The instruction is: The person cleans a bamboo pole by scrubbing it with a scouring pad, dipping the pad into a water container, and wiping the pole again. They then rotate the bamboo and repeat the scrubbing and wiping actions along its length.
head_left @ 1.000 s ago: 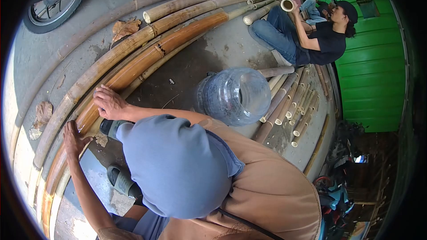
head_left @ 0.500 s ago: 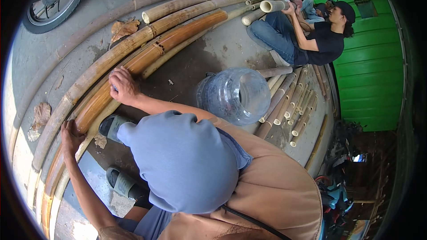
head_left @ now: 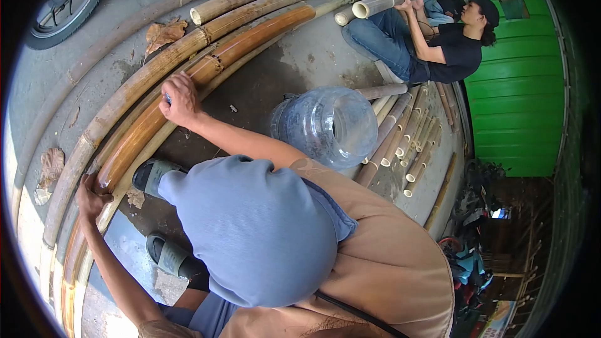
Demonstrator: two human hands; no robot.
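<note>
A long, shiny orange-brown bamboo pole [head_left: 134, 144] lies on the ground in front of me, its surface looking wet. My left hand [head_left: 92, 199] is wrapped around it near the lower left. Further up, my right hand [head_left: 181, 100] is closed in a fist at the pole, below a dark node ring. A bit of something blue shows inside that fist, but most of it is hidden by the fingers. Paler bamboo poles run along both sides, one of them [head_left: 147, 75] with a dry, mottled skin.
A clear plastic water jug [head_left: 325, 128] stands to my right. Cut bamboo pieces [head_left: 410, 134] lie beyond it. Another person [head_left: 441, 56] sits holding a bamboo tube [head_left: 379, 5]. Dry leaves [head_left: 164, 34], a vehicle wheel [head_left: 69, 15] and a green metal wall [head_left: 510, 106] surround the spot.
My right hand has slid up the pole, closer to the node ring. The left hand keeps its place on the pole, and the whole view has shifted slightly.
</note>
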